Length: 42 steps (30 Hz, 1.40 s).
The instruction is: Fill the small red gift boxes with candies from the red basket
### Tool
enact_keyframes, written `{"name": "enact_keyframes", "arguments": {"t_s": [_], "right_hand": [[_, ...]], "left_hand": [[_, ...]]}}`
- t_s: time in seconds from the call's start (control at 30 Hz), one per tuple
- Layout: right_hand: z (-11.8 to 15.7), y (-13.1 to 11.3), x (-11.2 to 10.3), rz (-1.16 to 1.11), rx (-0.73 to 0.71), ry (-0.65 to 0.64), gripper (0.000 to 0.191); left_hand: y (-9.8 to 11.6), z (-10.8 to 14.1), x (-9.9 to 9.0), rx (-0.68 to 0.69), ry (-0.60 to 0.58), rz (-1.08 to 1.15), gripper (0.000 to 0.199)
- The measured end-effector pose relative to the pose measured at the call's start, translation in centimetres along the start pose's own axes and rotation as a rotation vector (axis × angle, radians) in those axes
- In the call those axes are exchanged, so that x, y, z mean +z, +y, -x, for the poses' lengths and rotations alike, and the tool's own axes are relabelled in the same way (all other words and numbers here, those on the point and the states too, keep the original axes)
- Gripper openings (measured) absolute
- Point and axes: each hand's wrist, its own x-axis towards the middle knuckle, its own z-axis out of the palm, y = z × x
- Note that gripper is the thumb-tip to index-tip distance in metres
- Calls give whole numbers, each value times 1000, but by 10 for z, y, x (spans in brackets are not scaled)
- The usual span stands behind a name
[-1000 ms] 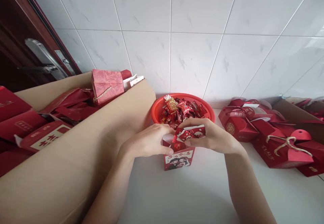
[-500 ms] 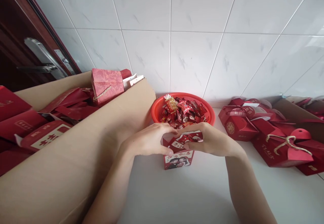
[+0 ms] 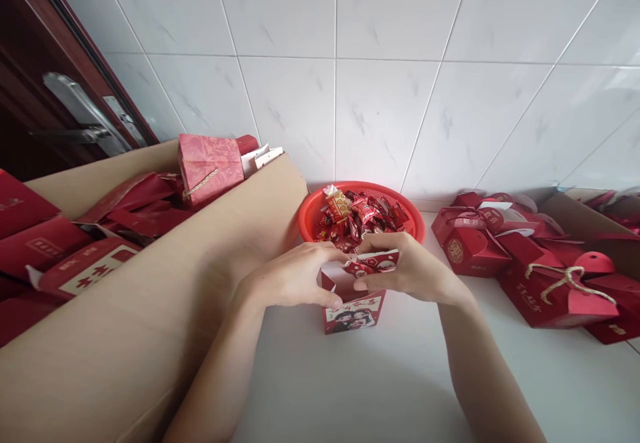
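The open red box (image 3: 355, 319), its front printed with a cartoon couple, stands upright on the white surface (image 3: 350, 383); red-and-white packets (image 3: 381, 262) tilt above its mouth.

left: 1 carton (image 3: 150, 316) | centre: 1 basket (image 3: 419, 228), candies (image 3: 364, 212) in it | before basket: 1 box (image 3: 353, 317) | right: gift boxes (image 3: 475, 248)

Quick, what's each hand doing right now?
Left hand: holding the small red box at its side.
Right hand: holding red candy packets over it.
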Motion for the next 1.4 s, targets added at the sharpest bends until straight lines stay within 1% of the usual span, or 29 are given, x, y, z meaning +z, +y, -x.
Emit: {"name": "enact_keyframes", "arguments": {"t_s": [0.1, 0.13, 0.27, 0.37, 0.43, 0.5, 0.57, 0.6, 0.63, 0.67, 0.7, 0.73, 0.77, 0.8, 0.83, 0.87, 0.93, 0.97, 1.0, 1.03, 1.07, 1.13, 1.17, 1.2, 1.23, 1.27, 1.33, 1.37, 1.4], "right_hand": [[-1, 1, 3, -20, 48, -111, 30], [-2, 2, 3, -19, 62, -123, 30], [-4, 5, 2, 13, 22, -48, 30], [-4, 5, -4, 38, -11, -106, 35], [1, 0, -8, 41, -27, -120, 29], [11, -7, -8, 38, -46, -172, 16], [27, -11, 4, 112, -44, -341, 9], [37, -9, 15, 208, -23, -436, 11], [46, -5, 29, 363, 23, -501, 13], [56, 2, 45, 561, 87, -496, 15], [65, 11, 61, 722, 131, -521, 19], [73, 21, 76, 820, 174, -558, 23], [80, 32, 88, 864, 228, -603, 30], [85, 41, 96, 865, 264, -605, 33], [90, 48, 99, 848, 276, -574, 30], [92, 51, 97, 822, 277, -557, 28], [93, 46, 80, 683, 222, -539, 25], [91, 39, 68, 534, 168, -538, 26], [88, 30, 55, 364, 110, -506, 30], [83, 21, 42, 229, 48, -434, 32], [78, 12, 31, 153, -22, -335, 32], [64, -1, 15, 129, -167, -126, 27], [56, -4, 11, 150, -230, -60, 24], [49, -5, 9, 176, -276, -32, 22], [41, -5, 8, 203, -305, -33, 20], [35, -3, 8, 227, -314, -64, 19], [26, 1, 10, 255, -295, -153, 18], [24, 2, 10, 255, -272, -178, 20], [23, 2, 10, 246, -244, -175, 23]], "left_hand": [[2, 0, -1, 29, -19, 7, 66], [2, 0, -1, 34, -18, 3, 65], [3, 1, -3, 35, -15, -1, 63], [2, 2, -2, 22, -18, 8, 64], [1, 2, -2, 5, -25, 15, 64], [1, 1, -2, 2, -27, 11, 63], [1, 0, -3, 7, -27, -8, 62], [1, 0, -3, 7, -30, -18, 62], [1, 0, -4, 5, -35, -28, 62], [2, 0, -4, 1, -40, -36, 61], [2, 0, -5, -2, -44, -41, 61], [3, 0, -5, -2, -46, -44, 61], [4, -1, -5, 0, -49, -46, 61], [5, -1, -5, 3, -51, -46, 62], [5, -1, -5, 8, -52, -45, 62], [6, -1, -4, 13, -55, -42, 63], [6, -1, -4, 30, -60, -36, 64], [5, -2, -3, 44, -60, -33, 64], [5, -2, -2, 60, -59, -31, 65], [4, -2, -1, 77, -58, -30, 65], [4, -2, 0, 89, -58, -28, 65], [4, -2, 1, 104, -71, -19, 66], [5, -1, 1, 109, -80, -11, 68], [6, -1, 2, 117, -87, 0, 69], [7, -1, 2, 128, -93, 11, 69], [8, 0, 2, 142, -97, 22, 68], [10, 1, 1, 163, -99, 41, 65], [10, 1, 1, 167, -101, 47, 65], [11, 1, 1, 168, -103, 48, 65]]}}
